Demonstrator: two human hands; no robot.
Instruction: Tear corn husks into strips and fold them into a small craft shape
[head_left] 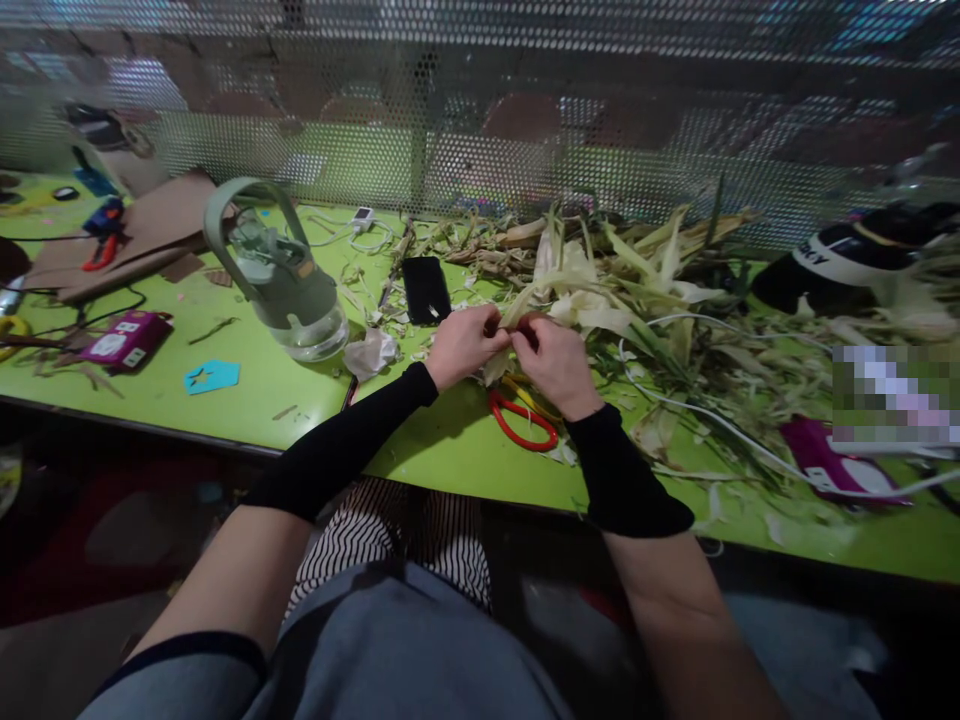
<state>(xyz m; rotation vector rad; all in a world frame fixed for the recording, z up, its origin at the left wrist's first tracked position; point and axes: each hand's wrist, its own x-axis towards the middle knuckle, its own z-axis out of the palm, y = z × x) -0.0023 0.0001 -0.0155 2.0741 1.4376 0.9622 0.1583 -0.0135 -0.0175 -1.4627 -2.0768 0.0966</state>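
My left hand [465, 348] and my right hand [559, 365] meet over the green table, fingertips nearly touching. Both are closed in a pinch on a pale strip of corn husk [517, 308], mostly hidden by the fingers. Right behind them a pile of dried corn husks [577, 275] spreads along the back of the table. Scissors with red and yellow handles [523, 438] lie just below the hands, their blades out of sight. A black phone [426, 290] rests behind my left hand, and a crumpled piece of clear plastic [371, 353] sits to its left.
A green water bottle [292, 290] stands left on the green table [420, 455]. Further left are a purple box [126, 340], a blue tag [211, 376] and a glue gun [105, 230]. White cable [705, 415] crosses the right side, near a black bottle [840, 260]. Perforated metal [360, 150] closes the back.
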